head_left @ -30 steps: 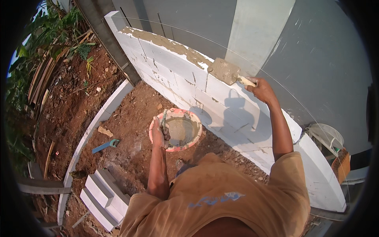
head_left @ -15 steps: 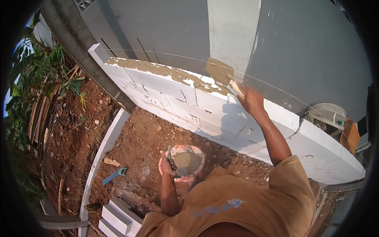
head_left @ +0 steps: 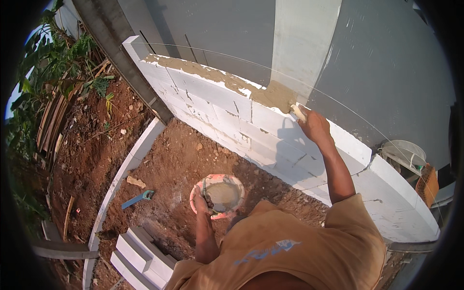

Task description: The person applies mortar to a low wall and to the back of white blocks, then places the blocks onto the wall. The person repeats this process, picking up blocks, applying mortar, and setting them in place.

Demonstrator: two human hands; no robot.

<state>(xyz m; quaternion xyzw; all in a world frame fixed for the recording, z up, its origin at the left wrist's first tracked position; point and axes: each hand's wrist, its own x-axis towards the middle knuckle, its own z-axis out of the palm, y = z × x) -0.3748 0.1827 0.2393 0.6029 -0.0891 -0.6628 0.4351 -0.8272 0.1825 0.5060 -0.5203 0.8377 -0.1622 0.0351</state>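
Note:
My right hand grips the light handle of a mortar-coated trowel, whose blade rests on the mortar along the top of a white block wall. A grey mortar band runs leftward from the blade along that top, with a thin string stretched just above it. My left hand is closed on the green handle at the side of a pink bucket holding wet grey mortar.
A blue-bladed handsaw lies on red soil beside a low curved block edging. White blocks are stacked lower left. Plants and wood pieces fill the left slope. A grey wall stands behind; a white pail sits at right.
The view has shifted with my head. Since half a second ago, my right hand and trowel have come down onto the mortar on the wall top. My left hand stays on the bucket.

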